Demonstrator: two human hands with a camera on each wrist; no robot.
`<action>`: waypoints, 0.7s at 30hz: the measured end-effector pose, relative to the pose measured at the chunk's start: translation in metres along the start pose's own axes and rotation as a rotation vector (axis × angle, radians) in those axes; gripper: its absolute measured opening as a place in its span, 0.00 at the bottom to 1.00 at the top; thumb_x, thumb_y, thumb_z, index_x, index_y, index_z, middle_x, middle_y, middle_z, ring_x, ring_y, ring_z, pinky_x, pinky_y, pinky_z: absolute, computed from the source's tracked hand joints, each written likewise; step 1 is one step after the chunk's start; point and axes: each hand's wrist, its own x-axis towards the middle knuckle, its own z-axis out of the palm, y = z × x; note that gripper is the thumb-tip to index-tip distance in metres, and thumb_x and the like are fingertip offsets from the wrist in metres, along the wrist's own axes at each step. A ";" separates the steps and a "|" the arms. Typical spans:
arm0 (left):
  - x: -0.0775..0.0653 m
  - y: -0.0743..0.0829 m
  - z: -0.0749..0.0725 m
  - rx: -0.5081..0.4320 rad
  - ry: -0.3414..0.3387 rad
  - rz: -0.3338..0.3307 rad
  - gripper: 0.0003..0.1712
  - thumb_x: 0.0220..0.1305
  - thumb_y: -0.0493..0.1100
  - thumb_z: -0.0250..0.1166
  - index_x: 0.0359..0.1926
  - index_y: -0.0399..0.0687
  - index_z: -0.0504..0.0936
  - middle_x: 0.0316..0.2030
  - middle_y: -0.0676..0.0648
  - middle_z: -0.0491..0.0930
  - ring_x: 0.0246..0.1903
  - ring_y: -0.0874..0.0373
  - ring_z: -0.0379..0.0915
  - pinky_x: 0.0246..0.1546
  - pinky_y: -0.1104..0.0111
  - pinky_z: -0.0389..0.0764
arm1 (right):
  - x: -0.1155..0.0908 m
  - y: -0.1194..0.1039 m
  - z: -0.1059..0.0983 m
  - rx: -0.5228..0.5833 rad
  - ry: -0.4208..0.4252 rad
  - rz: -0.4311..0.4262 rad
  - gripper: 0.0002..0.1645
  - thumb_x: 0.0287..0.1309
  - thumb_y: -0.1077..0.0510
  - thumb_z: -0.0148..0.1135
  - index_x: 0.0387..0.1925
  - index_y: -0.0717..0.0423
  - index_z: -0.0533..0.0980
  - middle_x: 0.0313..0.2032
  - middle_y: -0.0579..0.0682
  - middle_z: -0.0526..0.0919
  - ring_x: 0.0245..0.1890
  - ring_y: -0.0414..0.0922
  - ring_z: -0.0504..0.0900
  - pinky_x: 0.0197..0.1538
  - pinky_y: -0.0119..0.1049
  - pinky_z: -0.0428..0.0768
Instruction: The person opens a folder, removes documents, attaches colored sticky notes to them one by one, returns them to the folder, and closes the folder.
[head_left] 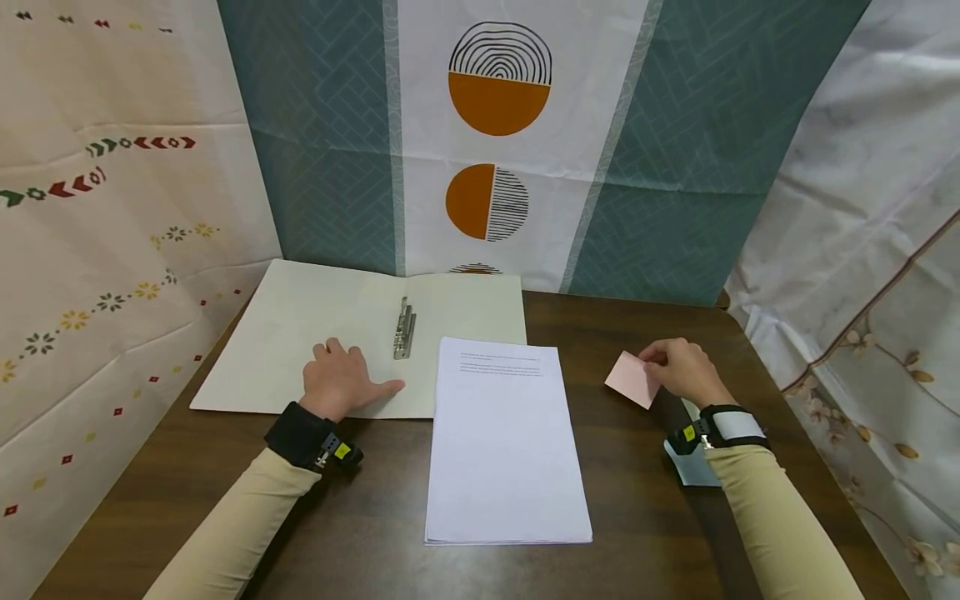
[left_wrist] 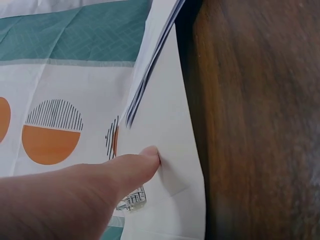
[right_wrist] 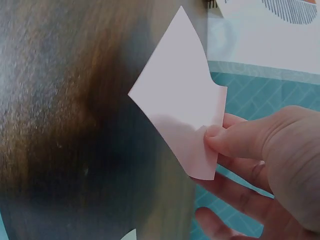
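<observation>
Between thumb and fingers, my right hand (head_left: 684,368) pinches a pink sticky note (head_left: 632,380) by one edge, over the table's right side. In the right wrist view the pink note bends slightly where the thumb (right_wrist: 216,136) presses it. My left hand (head_left: 341,379) rests on the left cover of an opened white file folder (head_left: 258,337), thumb stretched out to the right. A metal binder clip mechanism (head_left: 404,332) sits at the folder's spine. The paper stack (head_left: 504,454), with a few printed lines on top, overlaps the folder's lower right part.
Under my right wrist lies a light blue paper piece (head_left: 692,468), with a pale green one (head_left: 691,409) partly hidden beside it. A patterned cloth (head_left: 495,150) hangs behind the brown table (head_left: 360,533), and light curtains hang on both sides.
</observation>
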 end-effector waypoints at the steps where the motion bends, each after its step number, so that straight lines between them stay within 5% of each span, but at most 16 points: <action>1: 0.000 0.000 0.000 -0.001 0.003 -0.002 0.58 0.61 0.83 0.69 0.49 0.25 0.81 0.44 0.26 0.73 0.44 0.38 0.70 0.33 0.54 0.79 | 0.000 -0.001 0.000 0.002 0.002 -0.003 0.15 0.75 0.62 0.66 0.54 0.67 0.88 0.47 0.66 0.92 0.40 0.53 0.86 0.37 0.38 0.81; 13: -0.002 0.002 -0.002 -0.015 0.090 0.027 0.55 0.61 0.75 0.75 0.54 0.21 0.80 0.55 0.15 0.71 0.59 0.25 0.70 0.50 0.34 0.83 | -0.009 -0.012 -0.002 0.005 0.102 -0.064 0.12 0.74 0.63 0.68 0.52 0.66 0.89 0.48 0.68 0.93 0.40 0.55 0.85 0.36 0.39 0.80; 21: 0.000 0.009 0.000 -0.047 0.366 0.122 0.38 0.69 0.61 0.76 0.45 0.23 0.85 0.42 0.24 0.78 0.46 0.31 0.75 0.32 0.44 0.83 | -0.016 -0.020 -0.004 0.000 0.136 -0.088 0.12 0.73 0.64 0.70 0.52 0.65 0.90 0.49 0.67 0.93 0.41 0.56 0.86 0.38 0.39 0.80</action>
